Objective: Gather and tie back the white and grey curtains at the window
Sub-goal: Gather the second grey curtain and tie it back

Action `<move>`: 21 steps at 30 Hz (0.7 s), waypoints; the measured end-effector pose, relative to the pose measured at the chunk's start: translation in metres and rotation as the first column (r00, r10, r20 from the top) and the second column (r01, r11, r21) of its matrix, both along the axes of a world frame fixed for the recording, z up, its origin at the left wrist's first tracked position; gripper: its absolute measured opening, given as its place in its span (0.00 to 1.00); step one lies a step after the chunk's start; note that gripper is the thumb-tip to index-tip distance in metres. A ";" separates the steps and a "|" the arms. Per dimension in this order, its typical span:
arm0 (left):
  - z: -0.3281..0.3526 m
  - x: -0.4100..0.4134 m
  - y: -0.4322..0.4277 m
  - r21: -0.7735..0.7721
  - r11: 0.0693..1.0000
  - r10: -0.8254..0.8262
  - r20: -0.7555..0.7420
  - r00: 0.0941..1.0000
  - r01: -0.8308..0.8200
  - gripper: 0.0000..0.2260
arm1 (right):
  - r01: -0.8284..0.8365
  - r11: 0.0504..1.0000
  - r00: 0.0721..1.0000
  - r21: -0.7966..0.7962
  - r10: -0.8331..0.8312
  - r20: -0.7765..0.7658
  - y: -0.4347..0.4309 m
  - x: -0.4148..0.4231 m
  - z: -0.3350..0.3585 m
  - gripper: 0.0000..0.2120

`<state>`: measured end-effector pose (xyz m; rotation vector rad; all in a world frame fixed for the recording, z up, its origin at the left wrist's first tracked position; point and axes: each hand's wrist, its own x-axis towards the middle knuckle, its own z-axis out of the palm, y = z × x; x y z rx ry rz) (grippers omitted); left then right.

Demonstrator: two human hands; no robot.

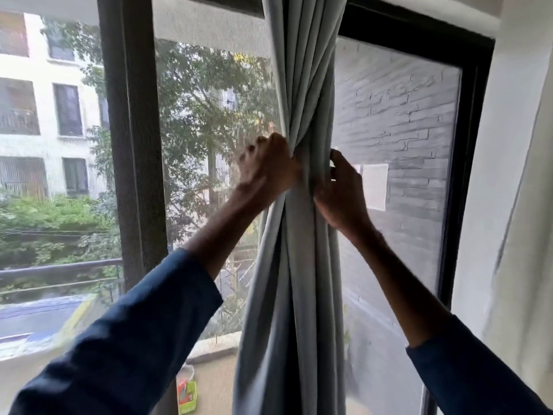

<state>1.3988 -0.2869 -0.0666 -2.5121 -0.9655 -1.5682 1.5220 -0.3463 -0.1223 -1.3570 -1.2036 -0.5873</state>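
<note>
Gripping the gathered grey curtain [305, 85] are both hands, left hand [266, 169] and right hand [341, 190].

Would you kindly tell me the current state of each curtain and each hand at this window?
grey curtain: gathered into one bunch, pinched narrow at mid-height.
white curtain: hanging loose at the right edge, untied.
left hand: grips the bunch's left side.
right hand: grips its right side.

The grey curtain [305, 85] hangs bunched in a narrow column before the dark window frame [131, 145], cinched at mid-height between two hands — the blurred left hand [266, 167] gripping its left edge, the right hand [341, 190] curled round its right side — the white curtain [526, 235] hanging far right
</note>
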 end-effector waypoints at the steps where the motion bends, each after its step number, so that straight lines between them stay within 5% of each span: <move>1: -0.007 0.003 -0.004 0.006 1.000 0.002 -0.002 1.000 -0.002 0.21 | 0.039 0.999 0.995 -0.023 -0.037 0.095 0.000 -0.007 -0.008 0.16; 7: -0.050 0.014 -0.002 -0.029 0.998 -0.052 -0.048 0.997 0.051 0.25 | 0.065 0.992 0.973 -0.108 -0.038 0.229 -0.007 -0.022 -0.058 0.15; 9: -0.066 0.014 -0.007 -0.057 0.995 -0.090 -0.056 0.994 0.087 0.27 | 0.093 0.983 0.971 -0.158 -0.055 0.232 -0.007 -0.023 -0.076 0.08; 13: -0.096 0.013 -0.009 -0.186 0.978 -0.120 -0.148 0.982 0.091 0.33 | 0.052 0.976 0.984 -0.209 -0.015 0.176 -0.011 -0.027 -0.109 0.12; 17: -0.127 0.011 -0.003 -0.298 0.949 -0.157 -0.149 0.976 0.108 0.27 | -0.030 0.988 0.997 -0.150 0.040 0.064 -0.017 -0.025 -0.140 0.13; 21: -0.163 0.010 -0.009 -0.411 0.884 -0.263 -0.043 0.964 0.223 0.24 | -0.180 0.981 0.980 -0.065 0.173 -0.102 -0.032 -0.032 -0.171 0.16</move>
